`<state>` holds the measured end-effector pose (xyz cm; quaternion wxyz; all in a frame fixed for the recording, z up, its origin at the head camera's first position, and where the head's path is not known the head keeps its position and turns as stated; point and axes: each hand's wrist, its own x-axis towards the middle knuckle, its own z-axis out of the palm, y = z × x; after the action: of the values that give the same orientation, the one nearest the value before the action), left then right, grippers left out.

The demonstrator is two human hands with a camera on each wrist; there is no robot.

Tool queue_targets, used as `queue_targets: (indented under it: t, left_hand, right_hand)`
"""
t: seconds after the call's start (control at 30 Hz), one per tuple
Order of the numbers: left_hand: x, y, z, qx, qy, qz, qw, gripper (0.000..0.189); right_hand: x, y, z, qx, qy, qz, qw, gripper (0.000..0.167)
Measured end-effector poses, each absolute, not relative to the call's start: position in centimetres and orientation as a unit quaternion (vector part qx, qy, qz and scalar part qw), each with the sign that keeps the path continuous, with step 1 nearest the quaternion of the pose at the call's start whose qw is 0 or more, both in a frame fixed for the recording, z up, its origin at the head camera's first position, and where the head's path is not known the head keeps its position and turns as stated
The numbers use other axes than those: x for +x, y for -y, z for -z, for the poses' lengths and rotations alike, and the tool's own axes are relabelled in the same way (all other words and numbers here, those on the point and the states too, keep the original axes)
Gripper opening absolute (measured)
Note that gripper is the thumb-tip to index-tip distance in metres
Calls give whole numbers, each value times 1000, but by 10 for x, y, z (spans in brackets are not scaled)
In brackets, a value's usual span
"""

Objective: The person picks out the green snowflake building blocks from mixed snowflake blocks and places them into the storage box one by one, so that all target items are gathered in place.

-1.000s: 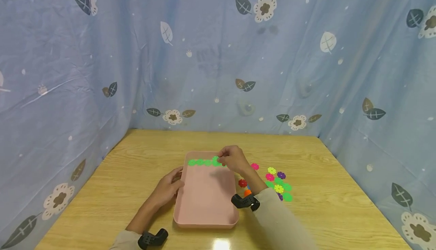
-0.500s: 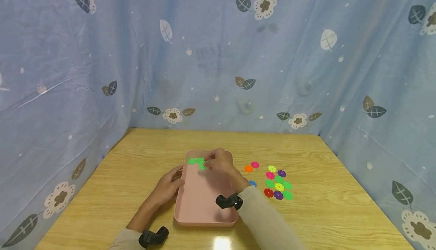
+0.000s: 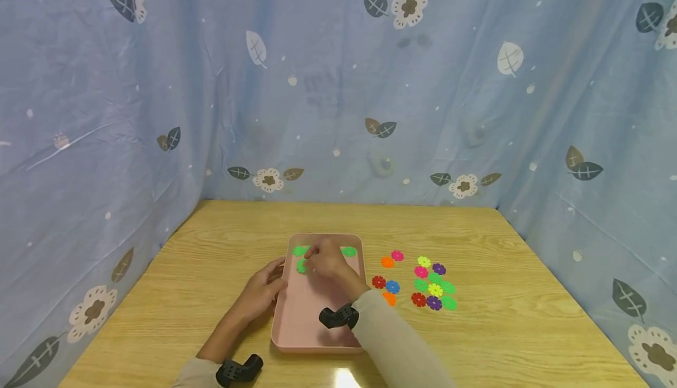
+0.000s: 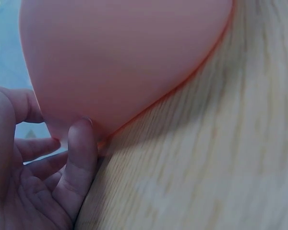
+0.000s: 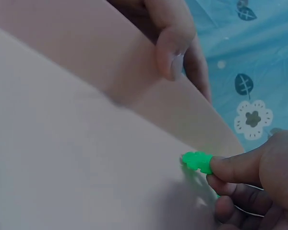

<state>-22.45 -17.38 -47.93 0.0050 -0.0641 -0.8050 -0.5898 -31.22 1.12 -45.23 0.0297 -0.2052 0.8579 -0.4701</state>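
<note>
A pink rectangular tray [image 3: 307, 329] lies on the table, a row of green flower-shaped plastic discs [image 3: 348, 251] along its far end. My left hand [image 3: 259, 291] grips the tray's left wall, with the thumb over the rim and the other fingers outside, as the right wrist view shows. Over the tray's far left part, my right hand [image 3: 329, 258] pinches another green flower-shaped disc [image 5: 198, 162] between thumb and fingers. That disc is close above the tray floor, near the left wall. The right hand hides the middle of the row.
Right of the tray, loose flower-shaped discs lie on the wooden table: red [image 3: 378, 282], blue [image 3: 392, 286], orange [image 3: 388, 262], pink [image 3: 397, 256], yellow [image 3: 435, 290], purple [image 3: 434, 303] and green [image 3: 448, 303]. A blue patterned curtain [image 3: 338, 111] hangs behind the table.
My right hand has moved left across the tray, from its far right corner to near the left wall, carrying the green disc. My left hand keeps its place on the tray.
</note>
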Motion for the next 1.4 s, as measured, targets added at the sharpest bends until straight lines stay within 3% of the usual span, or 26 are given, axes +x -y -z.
queue_targets:
  t: [0.33,0.6,0.97,1.4]
  left_hand:
    - [-223,175,477,-69,797,600,-5,63]
    - [-223,174,477,-65,800,597,-9,62]
    - [-224,174,478,-65,800,596,-6,59]
    - [-223,175,480,-70,801,595,3,60]
  right_hand:
    - [-314,-7,458,-171,-878,446,10,9]
    - [-310,-9,457,-197,-903,382,16,32]
    - [-306,-3,462,-200,-922,332,-11,22]
    - [-307,1,465,-185,-939,289,-24,29]
